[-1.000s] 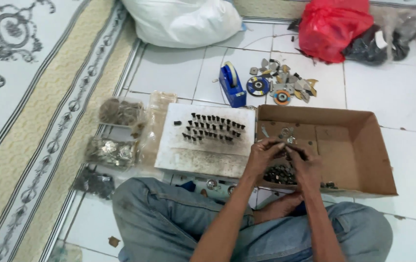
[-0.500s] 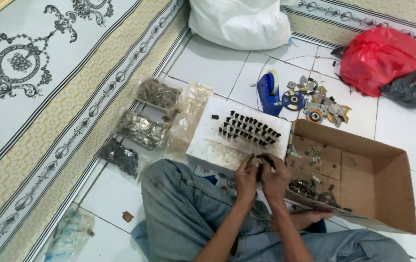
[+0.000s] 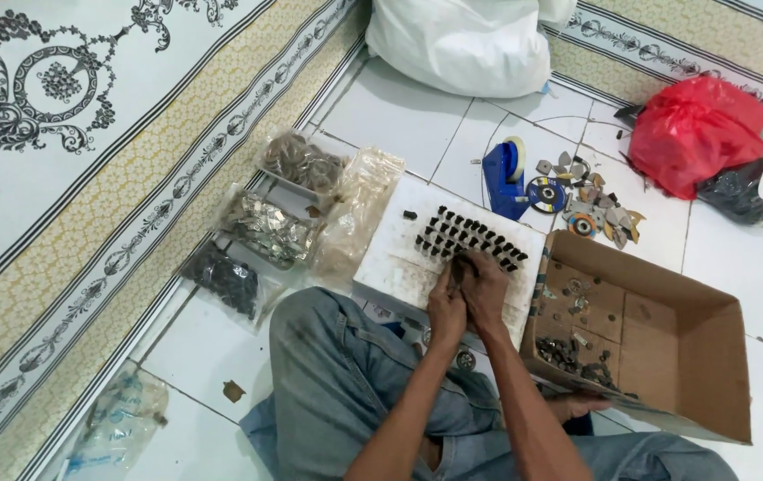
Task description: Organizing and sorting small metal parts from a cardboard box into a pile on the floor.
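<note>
I sit cross-legged in blue jeans on a white tiled floor. My left hand (image 3: 446, 307) and my right hand (image 3: 486, 287) are pressed together over the near edge of a white foam board (image 3: 399, 258). Rows of small dark parts (image 3: 470, 236) stand upright in the board. Both hands' fingertips pinch one small dark part (image 3: 459, 265) at the front row; the fingers hide most of it.
An open cardboard box (image 3: 657, 283) holding small metal bits lies to the right. Behind the board are a blue tape dispenser (image 3: 504, 178), loose discs (image 3: 577, 203), a red bag (image 3: 693, 134) and a white sack (image 3: 461, 44). Clear bags of parts (image 3: 265, 227) lie left, beside a patterned carpet (image 3: 61, 134).
Both hands have moved left from over the cardboard box to the foam board, staying together. The view has swung left and closer.
</note>
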